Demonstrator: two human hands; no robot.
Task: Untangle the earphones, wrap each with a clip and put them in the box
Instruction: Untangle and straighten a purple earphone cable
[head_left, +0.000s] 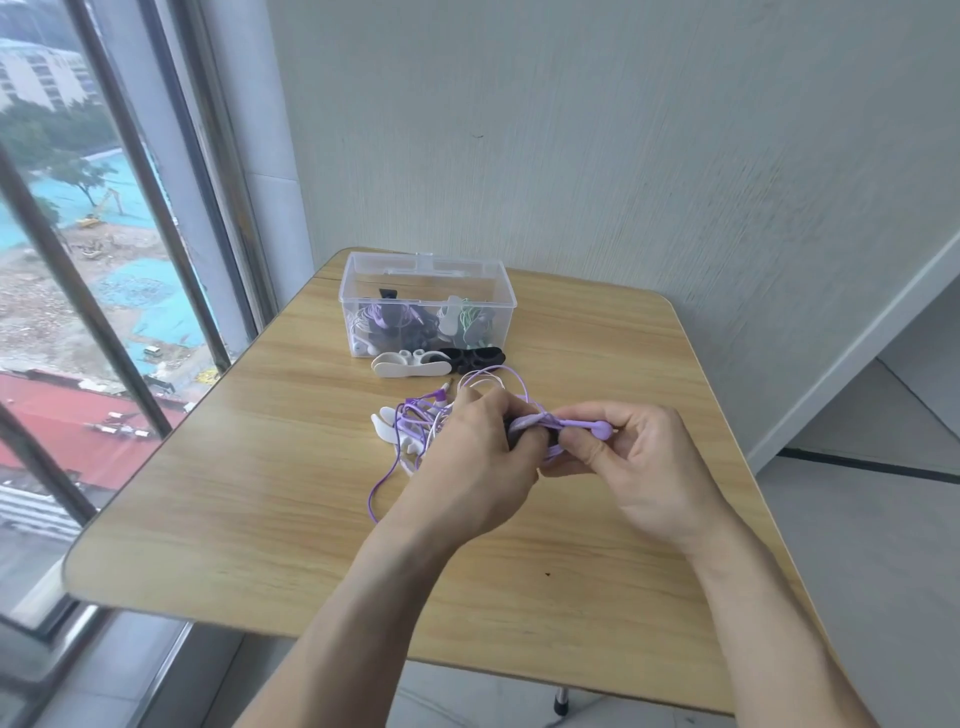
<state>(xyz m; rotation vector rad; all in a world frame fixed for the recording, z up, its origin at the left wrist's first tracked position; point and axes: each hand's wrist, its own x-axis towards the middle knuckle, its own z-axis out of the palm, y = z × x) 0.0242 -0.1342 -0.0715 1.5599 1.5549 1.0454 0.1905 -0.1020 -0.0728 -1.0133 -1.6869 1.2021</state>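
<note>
Wooden table (260, 467): both hands (467, 457) (639, 457) grip purple earphones (576, 425), far from edges

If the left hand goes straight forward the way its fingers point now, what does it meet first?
Most likely the black clip lying before the clear box; the left hand points up-right toward it. Depth is unclear.

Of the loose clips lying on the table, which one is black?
The black rubber clip, right against the clear plastic box's front right corner; the white clip beside it and the white clips by the tangle aren't.
</note>
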